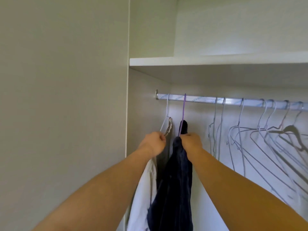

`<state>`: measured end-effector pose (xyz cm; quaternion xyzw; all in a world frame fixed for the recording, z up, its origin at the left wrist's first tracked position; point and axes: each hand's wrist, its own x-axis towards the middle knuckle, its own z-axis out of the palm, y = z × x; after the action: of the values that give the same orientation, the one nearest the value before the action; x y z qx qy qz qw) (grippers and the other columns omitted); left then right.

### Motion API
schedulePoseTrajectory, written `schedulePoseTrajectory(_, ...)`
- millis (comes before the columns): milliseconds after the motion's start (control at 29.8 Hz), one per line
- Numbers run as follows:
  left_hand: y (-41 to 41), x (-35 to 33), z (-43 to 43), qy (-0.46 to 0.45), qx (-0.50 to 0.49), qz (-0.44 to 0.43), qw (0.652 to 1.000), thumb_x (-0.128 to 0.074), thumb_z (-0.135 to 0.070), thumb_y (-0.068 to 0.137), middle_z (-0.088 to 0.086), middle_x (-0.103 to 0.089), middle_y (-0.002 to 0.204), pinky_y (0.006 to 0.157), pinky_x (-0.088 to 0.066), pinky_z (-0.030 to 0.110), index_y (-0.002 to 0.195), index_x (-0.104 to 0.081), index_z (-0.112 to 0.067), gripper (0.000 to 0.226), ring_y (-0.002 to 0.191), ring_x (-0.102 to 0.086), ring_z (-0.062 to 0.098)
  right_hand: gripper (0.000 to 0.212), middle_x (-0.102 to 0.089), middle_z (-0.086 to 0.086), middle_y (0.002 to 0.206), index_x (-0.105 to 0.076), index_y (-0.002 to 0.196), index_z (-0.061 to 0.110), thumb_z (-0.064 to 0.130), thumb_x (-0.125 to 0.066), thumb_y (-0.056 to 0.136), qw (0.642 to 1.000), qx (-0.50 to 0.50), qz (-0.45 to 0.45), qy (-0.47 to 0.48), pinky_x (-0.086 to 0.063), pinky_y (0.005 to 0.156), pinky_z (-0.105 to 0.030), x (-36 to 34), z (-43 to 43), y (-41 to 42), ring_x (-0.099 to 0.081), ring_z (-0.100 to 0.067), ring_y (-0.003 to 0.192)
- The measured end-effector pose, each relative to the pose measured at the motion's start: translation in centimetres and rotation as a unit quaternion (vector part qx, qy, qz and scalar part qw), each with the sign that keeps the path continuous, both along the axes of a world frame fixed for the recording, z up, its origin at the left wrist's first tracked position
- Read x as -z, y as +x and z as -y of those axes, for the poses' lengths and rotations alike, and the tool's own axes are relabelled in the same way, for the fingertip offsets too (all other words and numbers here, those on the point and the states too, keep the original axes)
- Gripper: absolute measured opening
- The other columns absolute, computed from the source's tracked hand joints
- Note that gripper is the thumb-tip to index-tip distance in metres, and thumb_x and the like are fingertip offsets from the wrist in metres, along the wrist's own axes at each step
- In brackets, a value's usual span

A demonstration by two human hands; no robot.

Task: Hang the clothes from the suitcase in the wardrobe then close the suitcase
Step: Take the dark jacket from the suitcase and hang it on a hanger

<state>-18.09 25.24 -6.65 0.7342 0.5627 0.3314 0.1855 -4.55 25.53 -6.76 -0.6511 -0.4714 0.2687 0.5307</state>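
Head view: two arms reach up toward the rail [200, 100]; the suitcase is not in sight.
Pale garment [145, 189]: hangs below the rail's left end on a white hanger [166, 112].
Dark garment [178, 180]: hangs below the rail, just right of the pale one, on a purple hanger [183, 110].
Left hand [154, 143]: fingers clenched on the pale garment's collar at the hanger's shoulder.
Right hand [191, 142]: fingers grasping the dark garment's top at the purple hanger.
Empty hangers [266, 130]: crowded further right along the rail.
Risk: a downward tug could slide the dark cloth off its thin hanger, or unhook it from the rail.
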Motion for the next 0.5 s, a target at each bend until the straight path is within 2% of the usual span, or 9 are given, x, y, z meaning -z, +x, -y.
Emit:
schedulePoseTrajectory(67,-0.1,0.0,1.7,0.008,-0.011,-0.004,1.000,-0.045,-0.019,0.093,0.009,-0.063,0.111,0.088,-0.047,0.031,0.103,-0.062,-0.017,0.020,0.102,-0.059,0.028,0.034,-0.039,-0.005,0.058,-0.039,0.058,0.013,0.008,-0.047,0.090,1.000,-0.001,-0.008,-0.008,-0.032,0.056,-0.030,0.6,1.5,-0.4,-0.036,-0.018,0.053)
schedulePoseTrajectory(134,-0.3,1.0,6.1,-0.004,-0.027,0.003,1.000,-0.044,-0.018,0.093,0.011,-0.063,0.111,0.089,-0.047,0.033,0.106,-0.062,-0.014,0.022,0.103,-0.058,0.030,0.030,-0.036,-0.005,0.060,-0.038,0.060,0.012,0.007,-0.047,0.089,0.999,-0.030,-0.002,-0.043,-0.031,0.058,-0.031,1.2,5.7,-0.8,-0.033,-0.018,0.055)
schedulePoseTrajectory(202,-0.2,1.2,7.4,-0.002,-0.029,0.003,1.000,-0.043,-0.017,0.093,0.012,-0.063,0.110,0.088,-0.050,0.035,0.106,-0.062,-0.012,0.024,0.100,-0.059,0.030,0.023,-0.040,-0.007,0.067,-0.043,0.068,0.011,0.008,-0.048,0.089,0.997,-0.038,-0.025,-0.062,-0.045,0.070,-0.037,2.2,7.2,-1.7,-0.039,-0.022,0.067)
schedulePoseTrajectory(235,-0.3,1.8,8.8,-0.003,-0.039,-0.001,0.999,-0.043,-0.017,0.092,0.012,-0.063,0.109,0.087,-0.050,0.035,0.106,-0.062,-0.012,0.024,0.099,-0.059,0.031,0.019,-0.044,-0.008,0.072,-0.046,0.071,0.010,0.009,-0.049,0.090,0.996,-0.049,-0.030,-0.066,-0.050,0.082,-0.043,2.7,8.6,-1.9,-0.043,-0.023,0.073)
schedulePoseTrajectory(269,-0.5,2.2,9.7,-0.006,-0.043,-0.002,0.999,-0.043,-0.017,0.092,0.011,-0.063,0.110,0.088,-0.051,0.036,0.105,-0.062,-0.013,0.024,0.099,-0.059,0.030,0.015,-0.048,-0.009,0.078,-0.051,0.075,0.009,0.010,-0.050,0.091,0.995,-0.058,-0.032,-0.074,-0.049,0.091,-0.046,3.0,9.7,-2.1,-0.045,-0.025,0.078)
schedulePoseTrajectory(302,-0.6,3.6,12.4,-0.020,-0.059,0.001,0.998,-0.043,-0.017,0.092,0.011,-0.063,0.110,0.088,-0.050,0.036,0.104,-0.062,-0.014,0.023,0.100,-0.059,0.030,0.011,-0.050,-0.011,0.084,-0.057,0.083,0.005,0.011,-0.051,0.091,0.992,-0.074,-0.030,-0.097,-0.048,0.093,-0.047,4.3,12.1,-2.2,-0.047,-0.025,0.080)
schedulePoseTrajectory(403,-0.6,6.3,17.4,-0.037,-0.089,-0.014,0.995,-0.042,-0.015,0.091,0.010,-0.063,0.110,0.087,-0.050,0.034,0.104,-0.062,-0.014,0.024,0.095,-0.058,0.028,0.025,-0.052,-0.011,0.091,-0.058,0.111,-0.002,0.012,-0.051,0.092,0.984,-0.106,-0.041,-0.135,-0.050,0.078,-0.040,6.9,17.2,-2.4,-0.048,-0.025,0.080)
schedulePoseTrajectory(504,-1.3,8.7,21.0,-0.060,-0.109,-0.009,0.992,-0.041,-0.013,0.091,0.009,-0.062,0.109,0.079,-0.049,0.031,0.105,-0.060,-0.013,0.024,0.084,-0.053,0.023,0.028,-0.056,-0.012,0.098,-0.057,0.117,0.002,0.015,-0.051,0.093,0.976,-0.126,-0.041,-0.175,-0.048,0.077,-0.036,8.9,20.4,-3.2,-0.053,-0.026,0.085)
